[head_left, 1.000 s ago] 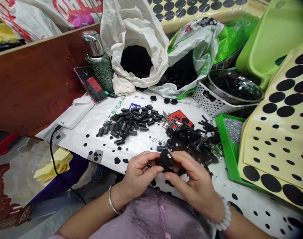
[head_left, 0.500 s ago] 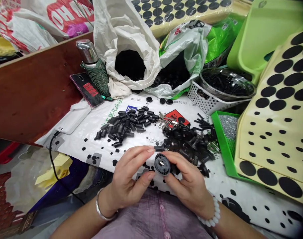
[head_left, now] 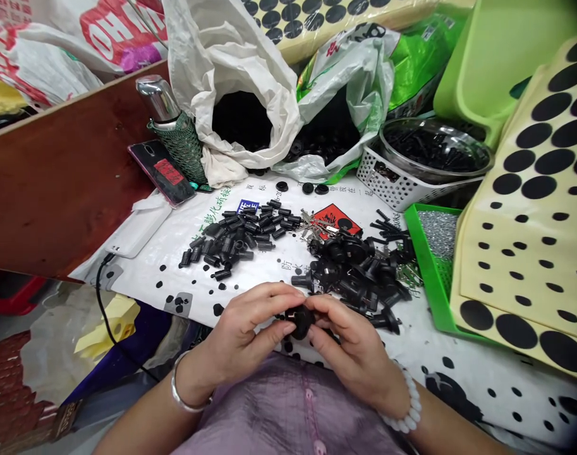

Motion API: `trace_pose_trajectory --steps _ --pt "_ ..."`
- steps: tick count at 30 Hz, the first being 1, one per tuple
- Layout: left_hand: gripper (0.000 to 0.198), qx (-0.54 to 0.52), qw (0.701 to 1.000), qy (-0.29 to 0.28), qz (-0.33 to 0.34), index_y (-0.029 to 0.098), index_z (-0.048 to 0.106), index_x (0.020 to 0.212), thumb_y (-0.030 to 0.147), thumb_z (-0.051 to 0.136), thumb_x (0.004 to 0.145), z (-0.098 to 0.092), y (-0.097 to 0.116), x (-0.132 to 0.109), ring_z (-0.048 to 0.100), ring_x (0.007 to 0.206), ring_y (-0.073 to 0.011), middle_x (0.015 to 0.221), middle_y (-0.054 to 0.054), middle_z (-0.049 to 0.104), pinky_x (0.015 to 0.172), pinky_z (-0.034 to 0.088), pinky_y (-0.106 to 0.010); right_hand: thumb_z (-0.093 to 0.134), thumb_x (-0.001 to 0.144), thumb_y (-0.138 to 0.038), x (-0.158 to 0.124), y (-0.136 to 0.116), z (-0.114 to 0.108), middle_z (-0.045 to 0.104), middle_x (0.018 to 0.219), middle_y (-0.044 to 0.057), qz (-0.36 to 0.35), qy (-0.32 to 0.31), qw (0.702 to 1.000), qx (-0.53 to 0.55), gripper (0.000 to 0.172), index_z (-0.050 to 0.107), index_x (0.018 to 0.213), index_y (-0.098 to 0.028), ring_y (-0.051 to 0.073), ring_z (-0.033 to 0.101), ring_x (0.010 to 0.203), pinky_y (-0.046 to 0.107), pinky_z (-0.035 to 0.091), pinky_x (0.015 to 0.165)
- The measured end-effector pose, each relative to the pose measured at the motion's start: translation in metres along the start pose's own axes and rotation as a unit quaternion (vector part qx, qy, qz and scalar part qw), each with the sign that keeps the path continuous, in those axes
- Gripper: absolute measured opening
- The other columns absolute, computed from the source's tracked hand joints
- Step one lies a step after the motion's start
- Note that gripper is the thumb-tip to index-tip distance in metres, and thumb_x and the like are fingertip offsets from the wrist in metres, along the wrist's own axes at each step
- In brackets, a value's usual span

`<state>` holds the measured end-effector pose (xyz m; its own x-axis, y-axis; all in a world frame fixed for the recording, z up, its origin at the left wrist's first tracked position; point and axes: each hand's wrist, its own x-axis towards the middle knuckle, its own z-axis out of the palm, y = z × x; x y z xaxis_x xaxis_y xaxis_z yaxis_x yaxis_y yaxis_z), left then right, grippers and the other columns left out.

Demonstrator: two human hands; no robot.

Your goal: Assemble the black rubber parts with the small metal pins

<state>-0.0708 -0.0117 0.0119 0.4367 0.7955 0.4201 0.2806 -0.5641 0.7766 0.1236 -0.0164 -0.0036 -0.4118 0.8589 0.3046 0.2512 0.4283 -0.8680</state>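
A round black part (head_left: 299, 321) is held between both hands above the table's front edge. My left hand (head_left: 250, 335) has its fingertips and thumb against the part's left side. On the other side, my right hand (head_left: 347, 341) grips it with thumb and fingers. Just beyond the hands lies a heap of black round parts (head_left: 349, 272). Small black cylinders (head_left: 231, 240) are spread to the left of that heap. Thin metal strips (head_left: 314, 224) lie between the two piles. The fingers partly cover the held part.
Open bags (head_left: 245, 76) stand at the back, beside a bottle (head_left: 162, 104) and a phone (head_left: 160, 170). A glass bowl (head_left: 435, 148) rests on a white basket (head_left: 387, 183). At right are a green tray (head_left: 428, 272) and sticker sheets (head_left: 516, 253). A cable (head_left: 109, 316) hangs at left.
The round part has turned, so its grey slotted face no longer faces the camera. My left fingers have closed in on it, and the view has shifted slightly.
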Motion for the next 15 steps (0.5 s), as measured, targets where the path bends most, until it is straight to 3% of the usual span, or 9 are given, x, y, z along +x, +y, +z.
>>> trace_pose_trajectory --steps 6,10,15 --pt "0.033 -0.017 0.998 0.052 -0.018 0.022 0.061 0.113 0.012 0.057 0.082 0.011 -0.002 0.003 0.062 0.098 -0.018 0.107 -0.009 0.065 0.084 0.053 -0.032 0.051 0.085 -0.015 -0.002 0.004 0.006 0.062 0.099 0.004 0.073 0.019 0.991 0.114 0.026 0.055 0.109 -0.023 0.013 0.064 0.082 0.023 0.055 0.071" --pt "0.032 -0.005 0.996 0.086 -0.03 0.022 0.061 0.112 0.011 0.056 0.083 0.023 -0.007 0.002 0.062 0.099 -0.0183 0.108 -0.009 0.065 0.084 0.054 -0.032 0.052 0.083 -0.014 -0.005 0.012 0.008 0.061 0.104 0.006 0.071 0.062 0.993 0.069 0.028 0.058 0.109 -0.023 0.015 0.064 0.085 0.026 0.056 0.07" --pt "0.038 0.042 0.993 0.112 -0.026 0.021 0.057 0.119 0.008 0.054 0.083 0.029 -0.009 -0.003 0.059 0.105 -0.0184 0.113 -0.009 0.063 0.09 0.051 -0.034 0.053 0.083 -0.012 -0.002 0.011 0.005 0.063 0.101 0.007 0.02 0.089 0.995 -0.028 0.029 0.061 0.109 -0.022 0.016 0.062 0.091 0.027 0.055 0.073"
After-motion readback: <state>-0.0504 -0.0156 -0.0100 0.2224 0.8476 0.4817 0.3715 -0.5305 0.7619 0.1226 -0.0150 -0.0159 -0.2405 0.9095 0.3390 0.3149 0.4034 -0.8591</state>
